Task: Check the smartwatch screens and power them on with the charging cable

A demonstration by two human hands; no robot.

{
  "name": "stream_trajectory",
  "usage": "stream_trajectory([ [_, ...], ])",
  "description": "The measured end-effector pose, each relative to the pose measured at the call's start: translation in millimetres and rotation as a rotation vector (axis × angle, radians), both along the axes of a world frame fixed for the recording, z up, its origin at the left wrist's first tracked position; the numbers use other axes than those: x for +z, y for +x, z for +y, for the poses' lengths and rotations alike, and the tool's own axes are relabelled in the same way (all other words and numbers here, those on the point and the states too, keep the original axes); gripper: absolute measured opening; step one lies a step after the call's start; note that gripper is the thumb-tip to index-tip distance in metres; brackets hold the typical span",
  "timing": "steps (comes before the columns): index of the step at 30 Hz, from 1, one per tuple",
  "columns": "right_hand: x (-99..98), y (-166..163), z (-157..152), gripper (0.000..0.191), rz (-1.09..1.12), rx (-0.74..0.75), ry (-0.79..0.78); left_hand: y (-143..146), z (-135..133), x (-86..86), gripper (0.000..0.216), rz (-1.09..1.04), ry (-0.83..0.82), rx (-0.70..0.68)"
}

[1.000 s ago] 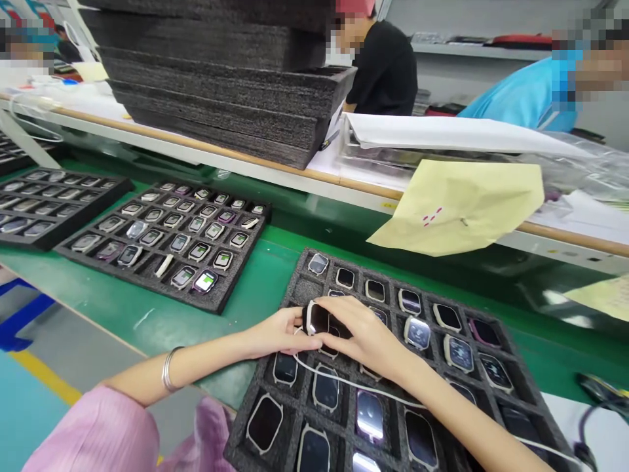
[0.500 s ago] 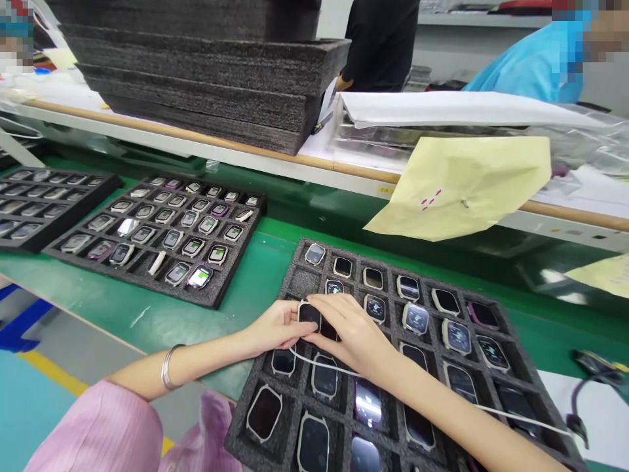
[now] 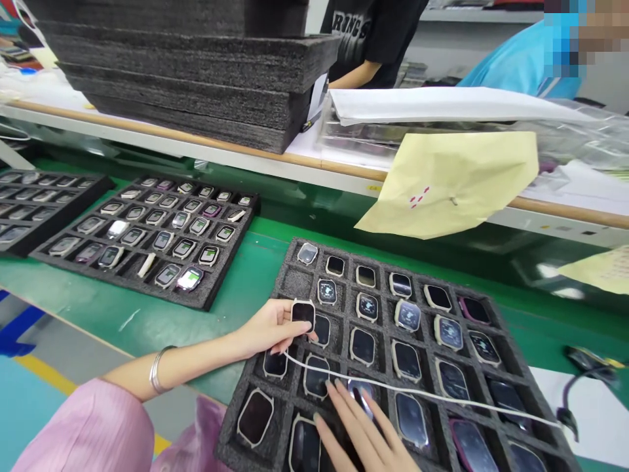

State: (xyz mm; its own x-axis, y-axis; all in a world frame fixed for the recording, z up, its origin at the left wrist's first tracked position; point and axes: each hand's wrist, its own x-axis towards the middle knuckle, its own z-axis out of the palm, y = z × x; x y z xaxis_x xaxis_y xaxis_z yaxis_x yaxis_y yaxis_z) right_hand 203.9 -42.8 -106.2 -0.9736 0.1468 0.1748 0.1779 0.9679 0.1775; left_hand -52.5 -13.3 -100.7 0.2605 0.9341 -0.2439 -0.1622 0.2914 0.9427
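Note:
My left hand [image 3: 268,326] holds a smartwatch body [image 3: 303,312] with a pale case and dark screen at the left edge of a black foam tray [image 3: 289,278]. A thin white cable [image 3: 417,393] runs from that watch across the tray toward the right. My right hand [image 3: 361,432] lies flat near the tray's front, fingers spread over the watches there, holding nothing. The tray's pockets hold several watch bodies, some with lit screens.
Two more foam trays of watches [image 3: 147,226] sit to the left on the green belt [image 3: 246,275]. Behind it, a shelf carries a stack of empty foam trays [image 3: 196,72], plastic bags and a yellow sheet [image 3: 452,183]. Two other people stand behind the shelf.
My right hand has let go of the watch and drawn back toward me, to the tray's front. The left hand still holds the watch, now nearer the tray's left edge.

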Motion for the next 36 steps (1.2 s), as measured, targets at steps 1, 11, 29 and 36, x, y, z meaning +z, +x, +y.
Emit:
stream_trajectory([
  [1, 2.4, 0, 3, 0.055, -0.016, -0.001, -0.018, 1, 1, -0.2, 0.035, 0.007, 0.000, -0.003],
  [11, 32.6, -8, 37, 0.079, -0.169, -0.046, -0.403, 8, 10, -1.6, 0.035, 0.014, 0.013, 0.005],
  [29, 26.5, 28, 56, 0.033, 0.080, -0.342, -0.270, 18, 7, 0.4, 0.034, 0.021, 0.002, -0.066],
  [36, 56.5, 25, 45, 0.027, -0.031, -0.197, -0.519, 24, 3, -3.3, 0.032, 0.047, 0.005, -0.120],
])
